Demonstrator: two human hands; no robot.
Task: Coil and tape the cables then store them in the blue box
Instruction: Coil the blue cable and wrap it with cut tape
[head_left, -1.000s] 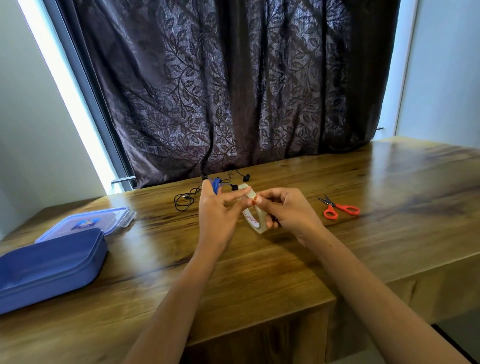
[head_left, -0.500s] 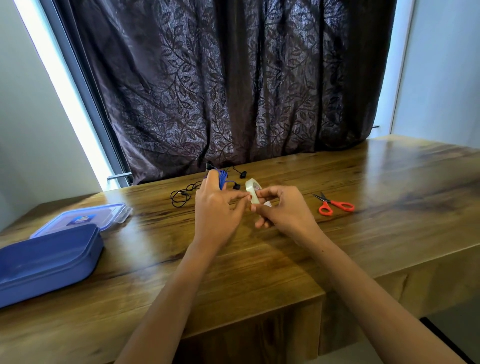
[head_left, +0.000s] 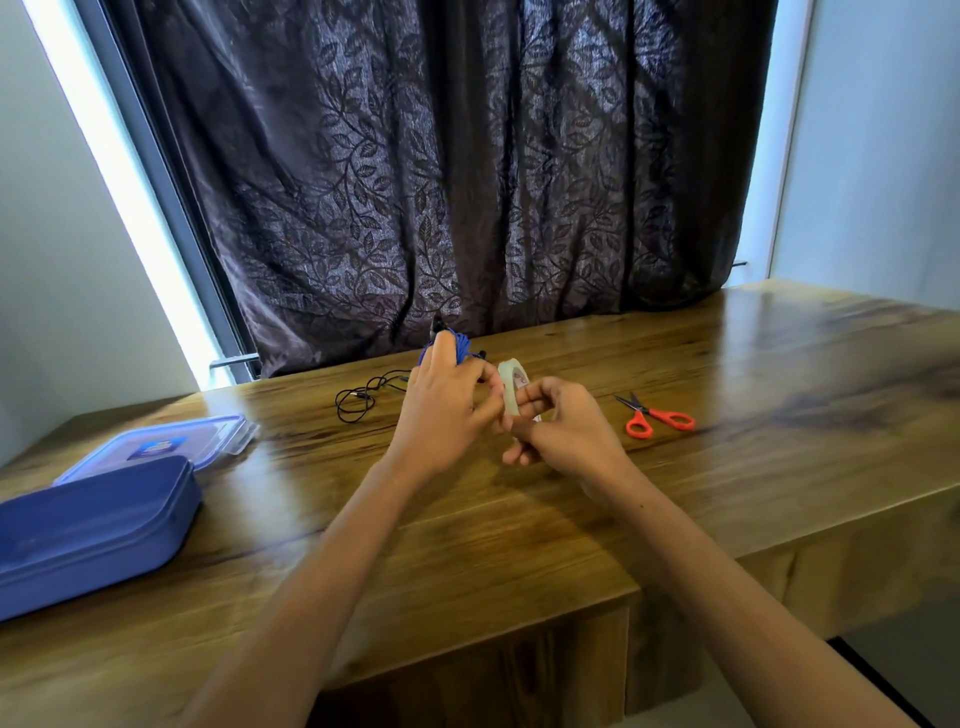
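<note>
My left hand (head_left: 447, 405) grips a coiled blue cable (head_left: 460, 343) that pokes out above its knuckles over the middle of the wooden table (head_left: 519, 519). Close beside it, my right hand (head_left: 561, 431) holds a roll of clear tape (head_left: 511, 387) upright, fingers curled round it. The fingertips of both hands meet at the roll's edge. A loose black cable (head_left: 358, 400) lies on the table behind and left of my left hand. The blue box (head_left: 88, 530) sits at the left edge, its clear lid (head_left: 166, 441) lying just behind it.
Orange-handled scissors (head_left: 654, 418) lie on the table to the right of my right hand. A dark patterned curtain (head_left: 441, 182) hangs along the table's far edge. The table's front edge steps back on the right side.
Both hands have stayed together at the tape roll. The roll has turned more upright in my right hand, and the blue coil has risen slightly.
</note>
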